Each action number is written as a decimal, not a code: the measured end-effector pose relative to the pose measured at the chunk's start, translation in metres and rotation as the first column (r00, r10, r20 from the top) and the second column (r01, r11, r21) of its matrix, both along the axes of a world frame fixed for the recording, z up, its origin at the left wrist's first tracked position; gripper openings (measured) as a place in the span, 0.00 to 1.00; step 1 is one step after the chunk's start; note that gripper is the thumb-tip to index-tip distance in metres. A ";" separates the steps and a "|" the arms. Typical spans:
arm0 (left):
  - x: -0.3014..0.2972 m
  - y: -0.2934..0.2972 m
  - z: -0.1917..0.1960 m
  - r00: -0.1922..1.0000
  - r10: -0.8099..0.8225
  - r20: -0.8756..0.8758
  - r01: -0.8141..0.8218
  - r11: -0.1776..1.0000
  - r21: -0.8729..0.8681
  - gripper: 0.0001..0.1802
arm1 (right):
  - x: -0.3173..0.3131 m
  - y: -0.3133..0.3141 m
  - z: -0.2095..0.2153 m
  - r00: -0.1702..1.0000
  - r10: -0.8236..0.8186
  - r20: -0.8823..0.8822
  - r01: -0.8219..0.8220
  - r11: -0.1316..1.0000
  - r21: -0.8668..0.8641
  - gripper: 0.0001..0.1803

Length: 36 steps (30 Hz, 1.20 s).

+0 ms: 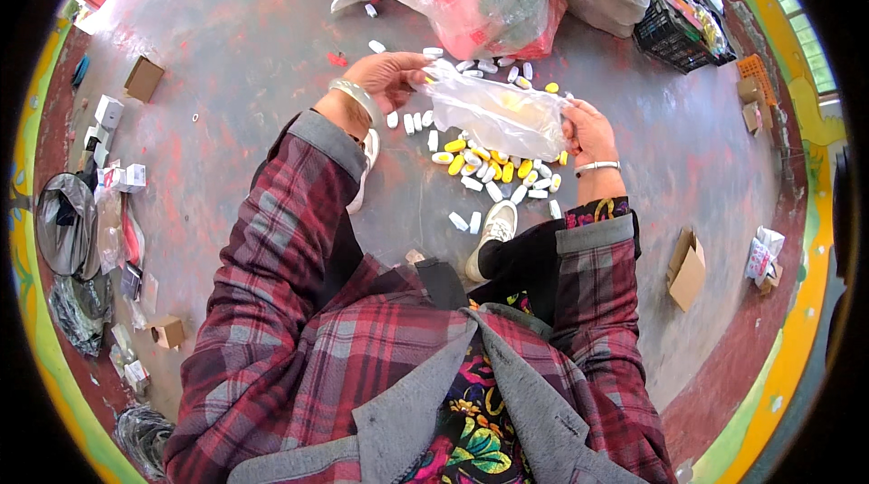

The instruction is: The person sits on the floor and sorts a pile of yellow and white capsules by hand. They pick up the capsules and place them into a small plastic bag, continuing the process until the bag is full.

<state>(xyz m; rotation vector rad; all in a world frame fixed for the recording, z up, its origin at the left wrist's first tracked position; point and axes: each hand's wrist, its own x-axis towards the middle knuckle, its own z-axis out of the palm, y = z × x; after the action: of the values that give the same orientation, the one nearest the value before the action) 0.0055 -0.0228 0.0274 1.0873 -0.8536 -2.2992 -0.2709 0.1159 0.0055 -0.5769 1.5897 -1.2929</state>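
A clear plastic bag (496,115) is stretched flat between my two hands above the floor. My left hand (387,78) pinches its left end, and my right hand (590,134) grips the opposite end, fingers closed. A pale yellowish patch shows through the plastic; what it is I cannot tell. Below the bag, close to my shoes, lies a loose pile of small oval pieces: yellow ones (455,168) and white ones (472,183). More white pieces (409,124) are scattered left of the bag and beyond it. The bag hides part of the pile.
Large stuffed plastic sacks (489,0) stand at the far side. A black crate (674,31) sits far right, with an orange basket (755,76) beside it. Cardboard boxes (686,268) lie to the right. Small boxes (109,113) and bags line the left wall. My white shoe (494,235) borders the pile.
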 end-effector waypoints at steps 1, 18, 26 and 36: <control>0.001 -0.003 -0.010 0.998 0.056 0.027 -0.057 0.998 0.026 0.07 | 0.001 0.001 -0.002 0.998 0.063 0.019 -0.064 0.997 0.045 0.11; 0.039 0.050 -0.018 0.624 -0.202 0.755 0.769 0.328 -0.548 0.11 | 0.057 0.042 -0.006 0.028 0.752 -0.659 -0.707 0.481 0.519 0.10; 0.039 0.039 -0.008 0.903 0.007 0.430 0.302 0.702 -0.646 0.13 | 0.062 0.045 0.015 0.838 0.451 -0.306 -0.457 0.888 0.057 0.11; 0.065 0.034 -0.020 0.990 -0.022 0.137 0.080 0.897 -0.435 0.10 | 0.081 0.058 0.037 0.853 0.412 -0.321 -0.419 0.907 0.052 0.10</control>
<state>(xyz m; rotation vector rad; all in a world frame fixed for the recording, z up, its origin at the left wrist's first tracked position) 0.0703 0.0117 0.0071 1.0189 -1.3870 -1.9462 -0.1899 0.1741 0.0424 -1.1291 1.5968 -0.9153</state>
